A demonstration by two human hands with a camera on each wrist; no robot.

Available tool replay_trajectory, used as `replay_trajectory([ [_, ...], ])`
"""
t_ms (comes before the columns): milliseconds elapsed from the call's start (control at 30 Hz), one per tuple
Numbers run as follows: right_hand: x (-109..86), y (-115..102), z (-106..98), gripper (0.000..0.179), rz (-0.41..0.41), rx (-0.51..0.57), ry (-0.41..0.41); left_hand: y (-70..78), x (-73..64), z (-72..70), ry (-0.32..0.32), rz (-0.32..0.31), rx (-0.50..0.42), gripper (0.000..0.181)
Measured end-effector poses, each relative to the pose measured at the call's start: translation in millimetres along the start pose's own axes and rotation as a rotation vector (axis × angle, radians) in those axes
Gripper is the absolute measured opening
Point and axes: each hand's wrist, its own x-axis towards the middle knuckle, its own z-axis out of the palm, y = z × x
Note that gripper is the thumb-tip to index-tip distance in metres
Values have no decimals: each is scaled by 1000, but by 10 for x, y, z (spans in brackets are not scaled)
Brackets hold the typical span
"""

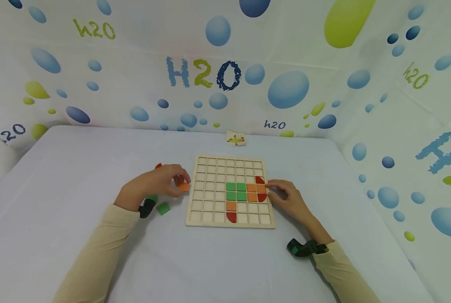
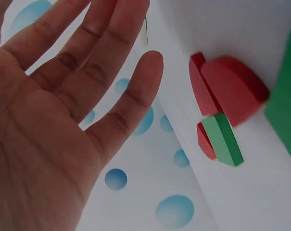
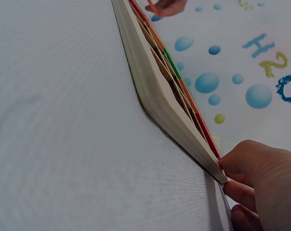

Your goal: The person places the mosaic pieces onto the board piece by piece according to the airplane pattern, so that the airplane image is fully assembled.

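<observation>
White cloth printed with blue and green drops and "H2O" lettering hangs behind and beside a table [image 1: 217,261] covered in plain white. On it lies a wooden grid board [image 1: 210,224], seven cells by seven, with a raised rim. Four green tiles [image 1: 231,196] form a block of two by two toward its middle; three orange tiles [image 1: 252,197] adjoin them to the right, and a fourth sits just below the block's left column. Red pieces [image 1: 231,217] with a rounded corner fill three more cells: two in the rightmost column, one in the bottom row. Other cells show bare pale wood.

Just outside the board's left edge, the left hand [image 1: 157,180] pinches a flat, bright orange square [image 1: 185,187] between thumb and fingers. At the right edge, the right hand [image 1: 289,202] touches the rim with thumb and fingertips; I cannot tell whether it actually grips the wood.

Near the left wrist lies a loose green tile [image 1: 163,208], and the left wrist view shows loose red shapes [image 2: 236,89] close beside another green piece [image 2: 224,139]. White tabletop stretches between the board and the near side, and beyond the far rim sits a small picture card [image 1: 235,139], apart from the board.
</observation>
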Motion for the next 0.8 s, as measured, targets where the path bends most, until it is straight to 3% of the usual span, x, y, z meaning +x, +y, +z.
replay_trajectory([
  [300,4,-23,-3,27,11,-24,3,92,133,43,-17,70,19,26],
  [800,0,-1,-11,28,-9,-39,0,224,369,192,-40,89,22,24],
])
